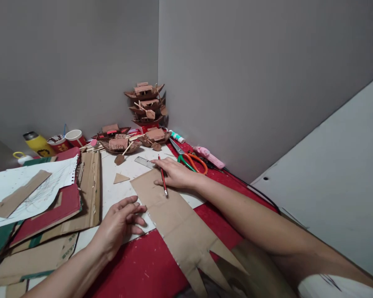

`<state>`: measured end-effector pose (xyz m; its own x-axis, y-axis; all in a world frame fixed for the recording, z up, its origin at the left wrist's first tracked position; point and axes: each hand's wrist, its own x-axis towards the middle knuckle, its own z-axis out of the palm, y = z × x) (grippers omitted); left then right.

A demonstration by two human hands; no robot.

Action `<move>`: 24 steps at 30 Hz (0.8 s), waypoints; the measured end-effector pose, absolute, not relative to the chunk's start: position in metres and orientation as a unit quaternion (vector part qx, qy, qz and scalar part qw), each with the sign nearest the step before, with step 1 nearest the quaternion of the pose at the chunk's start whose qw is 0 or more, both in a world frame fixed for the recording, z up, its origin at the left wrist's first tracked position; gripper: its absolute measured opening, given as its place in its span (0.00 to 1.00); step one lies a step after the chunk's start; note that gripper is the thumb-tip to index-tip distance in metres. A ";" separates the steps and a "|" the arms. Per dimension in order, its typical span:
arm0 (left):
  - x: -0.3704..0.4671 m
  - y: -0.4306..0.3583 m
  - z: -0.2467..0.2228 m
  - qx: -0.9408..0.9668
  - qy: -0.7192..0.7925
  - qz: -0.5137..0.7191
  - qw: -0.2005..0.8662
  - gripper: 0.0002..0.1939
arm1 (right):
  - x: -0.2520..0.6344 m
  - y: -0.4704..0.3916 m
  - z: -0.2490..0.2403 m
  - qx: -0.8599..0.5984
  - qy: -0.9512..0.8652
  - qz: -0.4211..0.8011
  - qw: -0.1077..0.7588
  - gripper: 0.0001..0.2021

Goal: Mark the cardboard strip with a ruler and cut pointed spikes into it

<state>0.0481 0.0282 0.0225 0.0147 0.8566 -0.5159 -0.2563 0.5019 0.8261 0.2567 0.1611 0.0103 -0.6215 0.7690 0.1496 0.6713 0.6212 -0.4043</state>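
Under the right hand [175, 174], which grips a slim red pencil [163, 177], a long brown cardboard sheet [180, 221] slants far-left to near-right; the loosely curled, empty left hand [119, 221] hovers just beside it.

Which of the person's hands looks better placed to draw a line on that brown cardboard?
Probably the right hand: the red pencil lies against its fingers, over the cardboard, and the ruler is at its fingertips. The left hand looks empty, near the cardboard's left edge.
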 end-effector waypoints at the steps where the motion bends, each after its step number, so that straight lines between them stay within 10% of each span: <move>1: 0.048 0.027 0.023 0.269 0.559 0.421 0.662 0.17 | 0.258 0.161 0.011 -0.394 -0.893 0.157 0.151 0.40; 14: 0.046 0.029 0.023 0.273 0.515 0.385 0.716 0.20 | 0.228 0.183 0.036 -0.286 -0.935 0.206 0.033 0.46; 24: 0.028 0.036 0.018 0.257 0.500 0.425 0.710 0.16 | 0.240 0.218 0.097 -0.289 -0.867 0.402 0.050 0.19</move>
<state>0.0281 0.0358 0.0182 0.1393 0.8603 -0.4905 -0.3465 0.5063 0.7897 0.2396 0.2175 0.0968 -0.8273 0.5425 -0.1455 0.4618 0.5095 -0.7261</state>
